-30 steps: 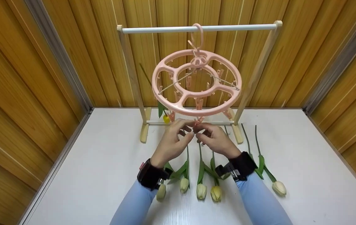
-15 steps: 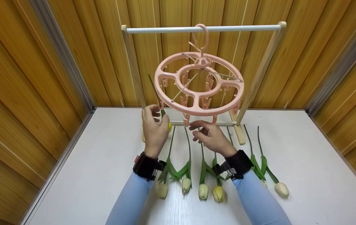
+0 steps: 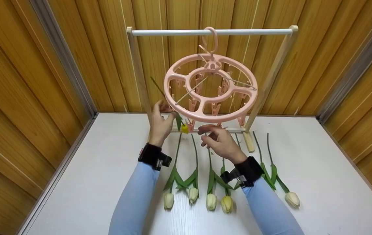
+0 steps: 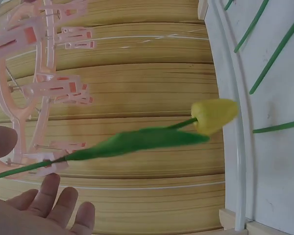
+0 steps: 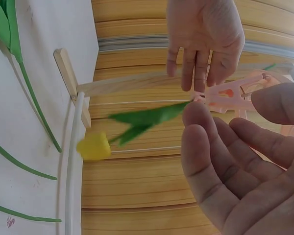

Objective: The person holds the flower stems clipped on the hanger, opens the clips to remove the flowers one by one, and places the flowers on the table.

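A pink round clip hanger (image 3: 202, 116) hangs by its hook with small pink clips below its ring. One clip (image 4: 51, 88) shows large in the left wrist view. From another clip at the ring's left side hangs a yellow tulip (image 4: 213, 116), head down with green leaves. My left hand (image 3: 160, 124) is beside that tulip's stem, thumb and fingers apart; whether a fingertip touches the clip I cannot tell. My right hand (image 3: 220, 142) hovers under the ring's front edge, fingers loosely bent, with nothing between thumb and fingers (image 5: 201, 152).
The hanger's hook is over the white bar (image 3: 251, 31) of a wooden-legged rack. On the white table (image 3: 107, 182) lie several pale tulips in a row, such as a white one (image 3: 292, 199) at right and a yellowish one (image 3: 227, 204). Wood-panel walls enclose the table.
My left hand has left the front clip beside my right hand and moved left to the hanging tulip. The ring has turned, and the tulip now shows right of that hand. My right hand has barely moved.
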The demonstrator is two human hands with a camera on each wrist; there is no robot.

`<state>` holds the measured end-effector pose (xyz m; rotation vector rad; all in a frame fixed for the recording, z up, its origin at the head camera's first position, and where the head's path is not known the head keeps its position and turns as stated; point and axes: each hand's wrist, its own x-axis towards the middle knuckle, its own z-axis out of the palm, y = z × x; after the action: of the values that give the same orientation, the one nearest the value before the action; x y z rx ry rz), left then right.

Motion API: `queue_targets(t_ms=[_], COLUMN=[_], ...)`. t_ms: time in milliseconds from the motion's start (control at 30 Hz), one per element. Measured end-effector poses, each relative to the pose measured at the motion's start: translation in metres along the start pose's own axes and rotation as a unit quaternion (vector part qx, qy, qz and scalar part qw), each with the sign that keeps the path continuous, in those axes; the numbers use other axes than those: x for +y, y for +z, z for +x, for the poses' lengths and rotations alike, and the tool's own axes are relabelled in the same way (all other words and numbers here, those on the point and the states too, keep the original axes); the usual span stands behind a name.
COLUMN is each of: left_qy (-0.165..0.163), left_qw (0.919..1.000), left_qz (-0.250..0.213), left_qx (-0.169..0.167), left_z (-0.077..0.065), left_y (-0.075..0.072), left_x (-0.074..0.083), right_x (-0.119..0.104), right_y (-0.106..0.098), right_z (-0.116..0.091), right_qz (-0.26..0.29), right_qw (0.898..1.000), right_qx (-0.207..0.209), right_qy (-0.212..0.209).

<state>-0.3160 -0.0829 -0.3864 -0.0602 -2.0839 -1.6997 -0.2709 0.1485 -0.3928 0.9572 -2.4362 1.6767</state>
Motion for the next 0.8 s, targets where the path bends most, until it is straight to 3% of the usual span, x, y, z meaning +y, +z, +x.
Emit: queue_targets(t_ms=[167, 333, 633, 800], left_qy=[-0.027, -0.034, -0.025, -0.014], left_qw=[0.9993, 0.9993, 0.9994, 0.9973], left_qz=[0.025, 0.012, -0.02, -0.068], left_qx=[-0.003, 0.0, -0.009, -0.023], left_z=[0.007, 0.008, -0.006, -0.017], left_y=[0.006, 0.008, 0.007, 0.006], left_x=[0.001, -0.002, -0.006, -0.007], right_x=[0.001, 0.001, 0.003, 0.005], right_y=[-0.002, -0.003, -0.002, -0.001], right_z=[0.0, 0.0, 0.001, 0.001], right_qz=[0.0, 0.003, -0.006, -0.001], right_qw=[1.0, 1.0, 1.0, 1.0], right_qx=[0.003, 0.006, 0.005, 0.002], right_qy=[-0.001, 0.004, 0.009, 0.001])
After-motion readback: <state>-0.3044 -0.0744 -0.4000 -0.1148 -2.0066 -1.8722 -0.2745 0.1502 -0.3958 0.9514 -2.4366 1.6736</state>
